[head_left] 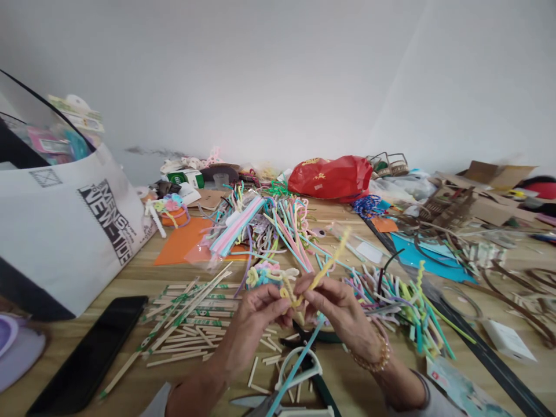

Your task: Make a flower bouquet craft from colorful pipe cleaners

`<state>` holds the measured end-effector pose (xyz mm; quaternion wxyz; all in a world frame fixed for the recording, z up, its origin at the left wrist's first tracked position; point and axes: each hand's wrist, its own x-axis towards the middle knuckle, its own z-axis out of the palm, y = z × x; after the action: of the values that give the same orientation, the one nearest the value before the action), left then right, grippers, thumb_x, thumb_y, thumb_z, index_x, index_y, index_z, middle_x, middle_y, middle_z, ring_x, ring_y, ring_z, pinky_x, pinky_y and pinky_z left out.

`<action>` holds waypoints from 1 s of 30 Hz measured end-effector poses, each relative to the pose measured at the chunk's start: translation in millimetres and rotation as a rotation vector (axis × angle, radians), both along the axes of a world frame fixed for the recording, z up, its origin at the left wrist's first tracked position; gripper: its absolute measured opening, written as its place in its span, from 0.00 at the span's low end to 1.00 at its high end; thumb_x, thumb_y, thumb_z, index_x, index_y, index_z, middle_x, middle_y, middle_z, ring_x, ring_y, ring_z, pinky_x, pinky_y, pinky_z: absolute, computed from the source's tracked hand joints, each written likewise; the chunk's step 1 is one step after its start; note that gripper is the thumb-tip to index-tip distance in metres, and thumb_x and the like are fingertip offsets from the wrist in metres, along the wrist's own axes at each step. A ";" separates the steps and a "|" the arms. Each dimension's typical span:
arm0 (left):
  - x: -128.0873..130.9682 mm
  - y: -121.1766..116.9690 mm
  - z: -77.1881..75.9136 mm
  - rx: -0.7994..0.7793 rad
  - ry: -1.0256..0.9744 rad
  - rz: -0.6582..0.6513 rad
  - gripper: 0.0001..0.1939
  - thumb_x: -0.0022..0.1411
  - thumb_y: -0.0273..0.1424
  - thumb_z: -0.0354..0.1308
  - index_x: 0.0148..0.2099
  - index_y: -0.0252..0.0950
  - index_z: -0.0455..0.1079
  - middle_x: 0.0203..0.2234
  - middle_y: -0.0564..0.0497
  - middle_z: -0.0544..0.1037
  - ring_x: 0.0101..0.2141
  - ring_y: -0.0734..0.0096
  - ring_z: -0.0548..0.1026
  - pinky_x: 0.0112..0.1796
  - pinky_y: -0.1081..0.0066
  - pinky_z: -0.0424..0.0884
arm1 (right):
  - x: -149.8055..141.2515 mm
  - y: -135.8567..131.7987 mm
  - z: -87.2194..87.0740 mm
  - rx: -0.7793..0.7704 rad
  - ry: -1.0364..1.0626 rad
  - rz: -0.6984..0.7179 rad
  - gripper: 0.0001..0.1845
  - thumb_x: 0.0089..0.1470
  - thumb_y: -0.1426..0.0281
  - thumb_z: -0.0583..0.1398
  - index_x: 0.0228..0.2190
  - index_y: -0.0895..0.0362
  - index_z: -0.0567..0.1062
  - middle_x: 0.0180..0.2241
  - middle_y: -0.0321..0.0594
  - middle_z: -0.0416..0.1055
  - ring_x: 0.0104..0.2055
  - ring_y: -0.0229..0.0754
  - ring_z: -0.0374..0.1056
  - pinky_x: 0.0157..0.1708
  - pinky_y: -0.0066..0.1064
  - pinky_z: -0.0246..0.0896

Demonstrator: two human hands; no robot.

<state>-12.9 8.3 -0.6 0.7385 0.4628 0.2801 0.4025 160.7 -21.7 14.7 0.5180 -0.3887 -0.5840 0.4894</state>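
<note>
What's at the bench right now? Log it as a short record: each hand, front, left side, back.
left hand: pinching looped part of yellow pipe cleaner
right hand: pinching same yellow pipe cleaner, one end pointing up
front: scissors, partly covered by a teal strip
left side: dark phone flat on table; printed tote bag behind it
back: red bag near wall

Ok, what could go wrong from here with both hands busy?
The yellow fuzzy strip, rising loose from the right hand, might snag on the pastel strips behind it. The light blue strip crosses the scissors in view, so it could tangle. Lowering the left hand might scatter the wooden sticks beside that forearm.
</note>
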 end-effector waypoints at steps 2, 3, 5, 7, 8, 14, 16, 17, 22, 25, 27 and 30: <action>0.3 -4.4 2.2 0.179 0.153 0.027 0.08 0.58 0.33 0.61 0.29 0.34 0.72 0.22 0.52 0.75 0.25 0.72 0.71 0.31 0.73 0.67 | -0.8 1.1 -2.4 -0.033 -0.016 -0.023 0.15 0.57 0.58 0.60 0.35 0.58 0.74 0.27 0.37 0.70 0.24 0.34 0.67 0.23 0.24 0.65; 0.5 -6.6 2.7 0.273 0.233 0.048 0.09 0.59 0.32 0.60 0.28 0.34 0.72 0.22 0.52 0.74 0.25 0.71 0.71 0.30 0.72 0.67 | -0.8 1.5 -4.1 -0.046 -0.037 -0.025 0.15 0.58 0.57 0.59 0.35 0.58 0.73 0.25 0.35 0.69 0.23 0.34 0.66 0.23 0.24 0.64; 0.8 -10.5 2.5 0.501 0.396 0.094 0.09 0.61 0.31 0.58 0.27 0.36 0.71 0.22 0.52 0.74 0.26 0.70 0.71 0.31 0.72 0.67 | -0.1 1.8 -7.3 -0.060 -0.114 -0.012 0.16 0.60 0.57 0.57 0.37 0.58 0.73 0.24 0.34 0.67 0.22 0.34 0.64 0.22 0.24 0.62; 0.6 -14.0 1.1 0.793 0.551 0.135 0.09 0.62 0.28 0.56 0.28 0.36 0.71 0.24 0.50 0.74 0.28 0.68 0.72 0.34 0.71 0.67 | 1.3 1.7 -9.0 -0.033 -0.236 0.024 0.16 0.62 0.58 0.54 0.37 0.58 0.73 0.26 0.36 0.66 0.24 0.34 0.63 0.23 0.24 0.60; 0.1 -15.6 0.4 0.945 0.624 0.163 0.09 0.62 0.26 0.55 0.29 0.36 0.71 0.25 0.49 0.75 0.30 0.67 0.72 0.35 0.70 0.67 | 2.2 1.6 -9.0 0.003 -0.306 0.044 0.16 0.63 0.59 0.53 0.36 0.58 0.73 0.27 0.36 0.66 0.26 0.34 0.62 0.25 0.24 0.60; -3.4 -22.2 -0.8 1.534 0.882 0.433 0.12 0.58 0.17 0.52 0.37 0.35 0.72 0.42 0.41 0.76 0.43 0.56 0.71 0.45 0.61 0.67 | 5.2 1.8 -1.8 0.314 -0.647 0.101 0.17 0.66 0.66 0.47 0.32 0.56 0.71 0.30 0.39 0.65 0.32 0.39 0.61 0.34 0.29 0.57; -3.3 -21.4 -0.5 1.520 0.864 0.400 0.11 0.58 0.16 0.52 0.38 0.34 0.72 0.42 0.41 0.76 0.43 0.57 0.71 0.47 0.61 0.67 | 5.6 1.8 -0.4 0.330 -0.675 0.109 0.17 0.66 0.66 0.47 0.32 0.57 0.72 0.30 0.39 0.65 0.32 0.39 0.61 0.33 0.29 0.57; -3.0 -20.3 -0.3 1.470 0.847 0.378 0.11 0.59 0.17 0.51 0.37 0.34 0.71 0.40 0.42 0.76 0.42 0.58 0.72 0.46 0.62 0.67 | 5.8 1.7 -0.4 0.318 -0.668 0.106 0.17 0.66 0.66 0.48 0.32 0.57 0.73 0.30 0.39 0.66 0.32 0.39 0.62 0.33 0.29 0.57; -2.5 -11.2 2.0 1.110 0.697 0.309 0.08 0.63 0.22 0.51 0.34 0.36 0.70 0.32 0.46 0.74 0.37 0.64 0.73 0.40 0.67 0.69 | 7.6 3.0 -8.8 0.038 -0.439 0.092 0.15 0.62 0.60 0.55 0.37 0.58 0.75 0.28 0.37 0.69 0.28 0.36 0.63 0.29 0.27 0.58; -2.7 -7.8 5.5 0.936 0.608 0.294 0.07 0.61 0.25 0.55 0.31 0.37 0.71 0.30 0.48 0.74 0.35 0.64 0.74 0.38 0.68 0.69 | 8.3 5.4 -14.6 -0.111 -0.259 0.121 0.18 0.56 0.56 0.60 0.35 0.60 0.74 0.24 0.34 0.67 0.24 0.34 0.61 0.25 0.25 0.56; -2.9 -6.9 8.4 0.839 0.579 0.281 0.07 0.60 0.26 0.57 0.29 0.37 0.71 0.28 0.49 0.75 0.33 0.64 0.73 0.36 0.69 0.68 | 8.0 7.0 -15.7 -0.128 -0.201 0.111 0.18 0.54 0.56 0.62 0.34 0.60 0.74 0.23 0.34 0.67 0.24 0.34 0.61 0.24 0.25 0.57; -3.3 -5.0 11.6 0.677 0.568 0.226 0.08 0.58 0.28 0.58 0.27 0.36 0.71 0.26 0.50 0.75 0.31 0.66 0.72 0.34 0.70 0.65 | 7.0 8.1 -14.4 -0.134 -0.162 0.097 0.18 0.53 0.56 0.63 0.33 0.60 0.74 0.22 0.33 0.67 0.23 0.33 0.60 0.23 0.24 0.56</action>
<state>-16.1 3.3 11.1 0.3907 0.7369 0.3730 0.4065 167.7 -13.6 0.3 0.4178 -0.4320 -0.6079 0.5189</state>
